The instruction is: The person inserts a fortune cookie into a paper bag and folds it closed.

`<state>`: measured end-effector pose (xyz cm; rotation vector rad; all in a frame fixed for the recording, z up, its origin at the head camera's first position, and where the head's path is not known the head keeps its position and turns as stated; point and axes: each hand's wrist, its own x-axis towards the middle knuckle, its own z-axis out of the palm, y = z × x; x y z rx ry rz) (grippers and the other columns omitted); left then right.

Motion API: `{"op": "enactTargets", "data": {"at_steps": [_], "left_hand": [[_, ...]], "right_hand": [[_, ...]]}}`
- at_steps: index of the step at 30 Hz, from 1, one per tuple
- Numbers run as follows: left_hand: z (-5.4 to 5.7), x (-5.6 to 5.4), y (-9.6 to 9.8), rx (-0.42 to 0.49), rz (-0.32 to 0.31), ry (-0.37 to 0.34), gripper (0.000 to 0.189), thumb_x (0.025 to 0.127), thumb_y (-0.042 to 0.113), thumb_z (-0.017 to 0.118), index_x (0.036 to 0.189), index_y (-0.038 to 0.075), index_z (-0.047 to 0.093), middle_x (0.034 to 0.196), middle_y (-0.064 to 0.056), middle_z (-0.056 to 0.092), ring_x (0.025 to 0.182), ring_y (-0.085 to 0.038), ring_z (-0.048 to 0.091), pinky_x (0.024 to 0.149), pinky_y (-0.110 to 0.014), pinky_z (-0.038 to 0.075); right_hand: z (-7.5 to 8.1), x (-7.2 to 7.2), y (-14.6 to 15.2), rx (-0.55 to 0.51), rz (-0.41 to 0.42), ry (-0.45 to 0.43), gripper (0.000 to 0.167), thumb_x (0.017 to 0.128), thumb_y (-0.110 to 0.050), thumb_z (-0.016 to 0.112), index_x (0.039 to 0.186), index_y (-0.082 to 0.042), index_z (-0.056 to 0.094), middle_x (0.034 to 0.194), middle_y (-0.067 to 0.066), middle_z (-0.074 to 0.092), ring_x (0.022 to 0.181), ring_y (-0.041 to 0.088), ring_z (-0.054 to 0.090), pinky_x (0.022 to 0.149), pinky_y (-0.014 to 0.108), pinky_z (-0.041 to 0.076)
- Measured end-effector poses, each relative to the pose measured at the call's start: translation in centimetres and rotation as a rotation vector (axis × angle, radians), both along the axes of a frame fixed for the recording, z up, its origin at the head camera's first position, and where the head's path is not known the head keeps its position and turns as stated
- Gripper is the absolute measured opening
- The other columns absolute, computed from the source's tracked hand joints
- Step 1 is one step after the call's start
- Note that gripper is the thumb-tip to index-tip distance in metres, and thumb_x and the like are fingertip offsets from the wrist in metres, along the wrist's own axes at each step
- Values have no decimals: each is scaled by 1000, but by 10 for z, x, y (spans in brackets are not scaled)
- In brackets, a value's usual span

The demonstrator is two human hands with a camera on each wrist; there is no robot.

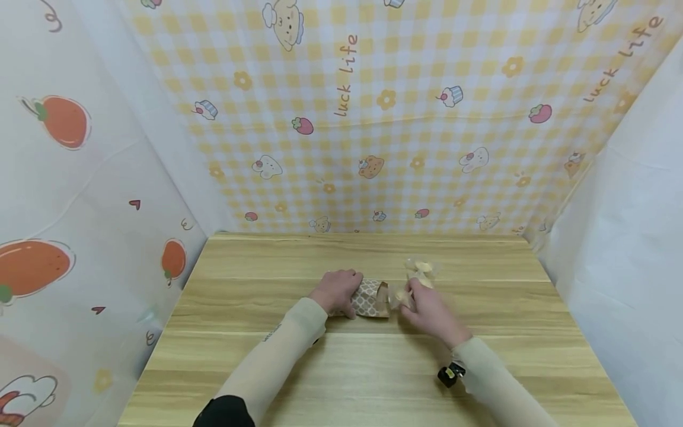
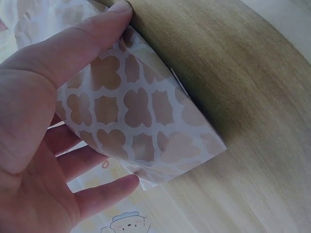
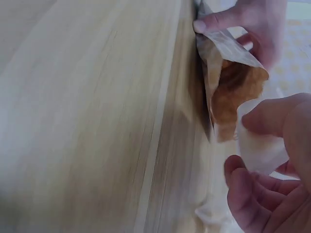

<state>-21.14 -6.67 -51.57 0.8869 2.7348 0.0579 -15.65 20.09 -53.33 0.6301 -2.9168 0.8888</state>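
Paper bag [image 1: 369,298], brown-and-white patterned, lies on pale wooden table [image 1: 256,258], gripped by thumb and fingers of left hand [image 1: 336,290], apparently to steady its mouth [image 3: 235,97]; beside it, fingers of right hand [image 1: 430,309] pinch pale, translucent-wrapped piece [image 3: 262,151].

A wooden table [image 1: 341,379] with pale, streaky grain spreads across the near part of the scene, lighter bands running left to right. Along its far edge hangs a yellow-and-white checked cloth [image 1: 331,71], printed with pink strawberries [image 1: 303,126], cupcakes [image 1: 452,96], orange-yellow flowers [image 1: 386,99], a brown bear head [image 1: 371,167] and, at the far top, a puppy in a chef's hat [image 1: 288,26]. Brown "luck life" lettering [image 1: 345,89] appears twice, once farther right. On the left stands a white cloth [image 1: 107,196] bearing large orange-red fruits [image 1: 65,121], small hearts [image 1: 134,204] and curly squiggles [image 1: 52,18]. On the right hangs a creased white sheet [image 1: 629,225].
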Motion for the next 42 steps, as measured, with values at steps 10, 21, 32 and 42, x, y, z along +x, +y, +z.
{"op": "enactTargets", "data": {"at_steps": [10, 21, 32, 42], "left_hand": [[-1, 0, 0, -9, 8, 6, 67, 71, 43, 98, 117, 17, 58, 106, 3, 63, 97, -16, 62, 85, -36, 56], [0, 0, 1, -14, -5, 12, 67, 71, 43, 98, 118, 17, 59, 108, 2, 64, 98, -16, 63, 86, -37, 56], [-1, -1, 1, -6, -6, 8, 65, 71, 43, 98, 116, 18, 58, 105, 3, 63, 96, -16, 63, 85, -37, 56], [-3, 0, 0, 10, -12, 2, 67, 70, 44, 98, 117, 18, 59, 106, 3, 63, 94, -15, 62, 86, -36, 55]], "right_hand": [[-1, -8, -25, 33, 24, -39, 32, 82, -8, 81, 96, -9, 52, 78, 0, 51, 67, 15, 50, 56, 28, 46], [-3, -11, -25, -130, 104, -232, 21, 99, -25, 72, 111, -8, 65, 94, -1, 67, 80, 10, 64, 73, 31, 57], [0, -13, -30, -173, 31, -143, 20, 98, -21, 76, 110, -6, 73, 100, 6, 74, 76, 10, 64, 66, 26, 55], [-7, -15, -35, -186, 160, -110, 9, 98, -11, 72, 103, -10, 79, 95, -1, 77, 86, 11, 71, 80, 29, 60]]}}
